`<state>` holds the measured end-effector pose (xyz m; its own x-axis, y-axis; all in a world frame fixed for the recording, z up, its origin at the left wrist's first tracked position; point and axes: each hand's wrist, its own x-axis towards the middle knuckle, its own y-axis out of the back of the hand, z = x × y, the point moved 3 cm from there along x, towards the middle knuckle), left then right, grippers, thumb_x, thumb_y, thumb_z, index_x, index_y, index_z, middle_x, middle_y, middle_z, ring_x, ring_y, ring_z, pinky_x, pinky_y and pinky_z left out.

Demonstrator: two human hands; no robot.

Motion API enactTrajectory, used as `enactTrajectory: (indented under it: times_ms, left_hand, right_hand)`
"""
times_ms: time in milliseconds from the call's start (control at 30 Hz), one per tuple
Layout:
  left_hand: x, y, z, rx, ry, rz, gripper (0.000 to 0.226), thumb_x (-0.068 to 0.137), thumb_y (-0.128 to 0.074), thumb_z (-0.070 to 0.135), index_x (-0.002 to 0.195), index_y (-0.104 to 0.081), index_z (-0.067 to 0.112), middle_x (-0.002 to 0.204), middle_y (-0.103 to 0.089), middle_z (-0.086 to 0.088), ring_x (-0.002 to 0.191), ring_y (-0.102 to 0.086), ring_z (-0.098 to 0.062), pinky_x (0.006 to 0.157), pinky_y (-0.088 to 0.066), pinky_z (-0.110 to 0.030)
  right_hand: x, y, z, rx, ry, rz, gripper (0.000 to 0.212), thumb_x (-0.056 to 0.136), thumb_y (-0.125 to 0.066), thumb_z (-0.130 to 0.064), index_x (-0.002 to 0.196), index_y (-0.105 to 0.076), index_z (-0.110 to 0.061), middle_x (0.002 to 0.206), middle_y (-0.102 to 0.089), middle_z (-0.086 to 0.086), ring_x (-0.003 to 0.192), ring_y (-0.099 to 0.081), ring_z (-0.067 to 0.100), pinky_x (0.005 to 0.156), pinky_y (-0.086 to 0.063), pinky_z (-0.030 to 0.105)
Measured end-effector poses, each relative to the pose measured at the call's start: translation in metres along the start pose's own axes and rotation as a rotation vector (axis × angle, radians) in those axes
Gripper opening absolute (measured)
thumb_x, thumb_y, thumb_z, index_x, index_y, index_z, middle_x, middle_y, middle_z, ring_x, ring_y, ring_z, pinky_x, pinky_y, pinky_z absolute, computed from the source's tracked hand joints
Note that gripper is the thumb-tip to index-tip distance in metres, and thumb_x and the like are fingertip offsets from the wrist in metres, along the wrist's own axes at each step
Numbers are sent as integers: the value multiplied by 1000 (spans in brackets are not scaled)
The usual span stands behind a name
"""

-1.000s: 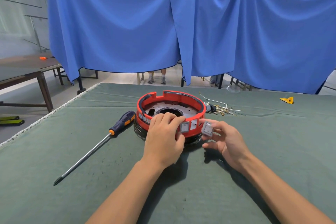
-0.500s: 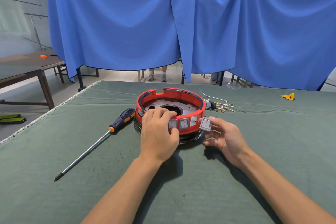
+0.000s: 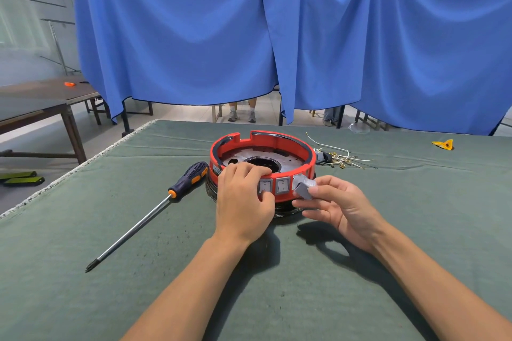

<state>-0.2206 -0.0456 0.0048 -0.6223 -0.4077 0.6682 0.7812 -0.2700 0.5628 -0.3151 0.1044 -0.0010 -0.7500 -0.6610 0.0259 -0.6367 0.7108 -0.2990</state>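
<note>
The screwdriver (image 3: 146, 216) lies left of the ring (image 3: 277, 144). Its long axis slants from the tip, near you, up to the handle, which almost touches the ring's left side.

Your left hand (image 3: 243, 202) grips the ring's near left wall. The fingers curl over the rim and the thumb sits on the lower edge of the left seated switch (image 3: 265, 186). The ring sits flat, open side up, with its row of switches facing you.

Just right of the second seated switch (image 3: 283, 185), your right hand (image 3: 340, 207) pinches the loose switch (image 3: 303, 189) between thumb and fingertips. You hold it tilted against the ring's near right wall, out of square with its neighbours. You cannot tell whether it has entered its slot.

The ring stands on a table (image 3: 110, 230) covered in green cloth. Far left of the ring is a wooden side table (image 3: 41, 97). Behind the ring hangs a blue curtain (image 3: 194, 36), with a pair of shoes (image 3: 241, 116) showing under its hem. Right of the ring lies a tangle of wires (image 3: 340, 158), and further right a yellow piece (image 3: 443, 144).

There is one ring, one screwdriver and three switches: two seated, one in your fingers.
</note>
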Motion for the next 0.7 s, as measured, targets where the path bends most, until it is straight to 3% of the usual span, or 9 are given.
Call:
enactTrajectory:
  times_ms: [167, 300, 367, 467, 567, 700]
  left_hand:
    - [0, 0, 1, 6, 3, -6, 40, 73, -51, 24, 109, -66, 17, 107, -61, 2, 108, -45, -14, 98, -24, -23]
    - [0, 0, 2, 13, -9, -8, 38, 71, -52, 20, 107, -66, 16, 104, -62, 1, 106, -47, -19, 96, -23, -22]
    - [0, 1, 1, 10, -7, -10, 39, 71, -52, 21, 107, -66, 17, 104, -62, 2, 106, -47, -18, 95, -20, -19]
    - [0, 1, 1, 7, -9, -14, 39, 70, -52, 22, 106, -66, 17, 104, -62, 3, 106, -47, -17, 93, -19, -17]
    - [1, 1, 1, 0, -1, -18, 39, 71, -52, 23, 106, -66, 18, 105, -62, 3, 106, -46, -15, 93, -20, -18]
    - [0, 0, 0, 14, 1, -33, 37, 75, -58, 22, 111, -65, 18, 109, -61, 2, 109, -44, -14, 97, -22, -21]
  right_hand:
    - [0, -1, 2, -21, 2, -11, 36, 61, -72, -5, 92, -55, -6, 91, -72, 20, 77, -72, 32, 59, -58, 31]
    - [-2, -1, -1, -163, 42, -11, 43, 66, -73, -17, 107, -66, -11, 97, -73, 14, 79, -72, 28, 60, -57, 31]
    - [-2, 0, -2, -259, 47, -1, 36, 70, -72, -20, 105, -69, -13, 96, -75, 9, 76, -72, 24, 57, -57, 28]
    - [-2, -1, -2, -276, 66, 44, 15, 84, -64, -7, 99, -66, -7, 88, -75, 11, 70, -73, 26, 52, -55, 27]
    - [-6, -3, 0, -432, 188, 164, 7, 89, -61, -10, 95, -59, -6, 76, -75, 7, 61, -72, 26, 48, -55, 28]
    - [-13, -7, 0, -702, 440, 295, 14, 79, -71, -21, 82, -57, -18, 70, -73, -5, 62, -70, 15, 58, -56, 32]
